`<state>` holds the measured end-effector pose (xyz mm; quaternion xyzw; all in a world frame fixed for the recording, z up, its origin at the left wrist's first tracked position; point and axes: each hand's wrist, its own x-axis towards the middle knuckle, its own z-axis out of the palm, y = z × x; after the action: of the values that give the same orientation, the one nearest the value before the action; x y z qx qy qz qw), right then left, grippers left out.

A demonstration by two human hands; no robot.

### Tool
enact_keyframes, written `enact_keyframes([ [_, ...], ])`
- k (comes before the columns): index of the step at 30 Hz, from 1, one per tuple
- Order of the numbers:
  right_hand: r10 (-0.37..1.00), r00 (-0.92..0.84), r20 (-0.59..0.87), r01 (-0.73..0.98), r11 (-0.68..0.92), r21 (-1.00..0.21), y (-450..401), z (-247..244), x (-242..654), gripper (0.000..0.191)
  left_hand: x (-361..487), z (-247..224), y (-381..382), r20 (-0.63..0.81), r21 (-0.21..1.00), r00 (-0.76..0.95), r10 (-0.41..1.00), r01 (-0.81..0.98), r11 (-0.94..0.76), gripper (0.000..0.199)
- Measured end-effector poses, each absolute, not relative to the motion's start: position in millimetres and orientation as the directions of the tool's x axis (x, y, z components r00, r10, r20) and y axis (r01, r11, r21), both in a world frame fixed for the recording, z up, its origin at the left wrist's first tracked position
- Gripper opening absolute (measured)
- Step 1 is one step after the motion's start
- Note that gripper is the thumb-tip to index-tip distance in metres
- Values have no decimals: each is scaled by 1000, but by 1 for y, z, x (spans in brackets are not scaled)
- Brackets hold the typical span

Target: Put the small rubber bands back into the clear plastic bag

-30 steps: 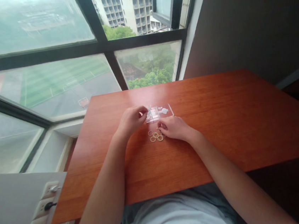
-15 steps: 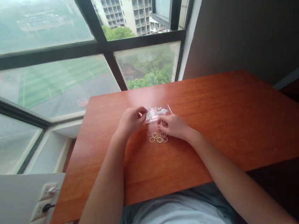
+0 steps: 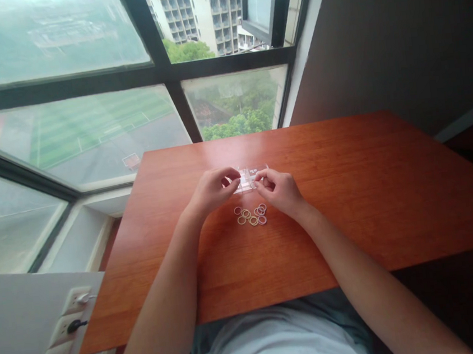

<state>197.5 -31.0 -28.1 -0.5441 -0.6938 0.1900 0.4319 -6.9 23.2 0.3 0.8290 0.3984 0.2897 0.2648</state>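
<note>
A clear plastic box (image 3: 245,180) lies on the wooden table, largely covered by my hands. My left hand (image 3: 217,189) is at its left end, thumb and fingers curled together on the clear plastic; the exact contact is hidden. From the right, my right hand (image 3: 279,189) reaches over the box with a small pale ring (image 3: 253,185) pinched at the fingertips. Just nearer to me lies a loose group of similar pale rings (image 3: 253,220), like thin hair ties, some overlapping.
The brown wooden table (image 3: 347,188) extends well to the right of my hands. Large windows (image 3: 100,129) stand beyond its far and left edges. On the wall at lower left are sockets (image 3: 62,333) with plugs and cords.
My right hand has moved up and away from the loose rings to the box, carrying a ring. My left hand has shifted slightly right along the box.
</note>
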Motion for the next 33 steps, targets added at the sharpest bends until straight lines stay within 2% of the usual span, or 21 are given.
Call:
enact_keyframes([
  [4, 916, -29, 401, 592, 339, -732, -31, -27, 198, 10, 3, 8, 14, 247, 753, 526, 814, 424, -503, 22],
  [17, 924, -52, 380, 636, 324, -700, -31, -29, 198, 14, 13, 1, 12, 233, 776, 577, 782, 374, -508, 15],
  [23, 922, -59, 382, 635, 330, -698, -31, -29, 198, 13, 7, 6, 12, 237, 759, 567, 789, 399, -515, 14],
  [26, 922, -68, 381, 628, 336, -702, -31, -29, 198, 11, -5, 9, 18, 280, 740, 483, 830, 443, -507, 14],
  [33, 935, -75, 347, 642, 312, -700, -30, -29, 199, 12, -23, 6, 30, 313, 642, 418, 853, 569, -514, 16],
])
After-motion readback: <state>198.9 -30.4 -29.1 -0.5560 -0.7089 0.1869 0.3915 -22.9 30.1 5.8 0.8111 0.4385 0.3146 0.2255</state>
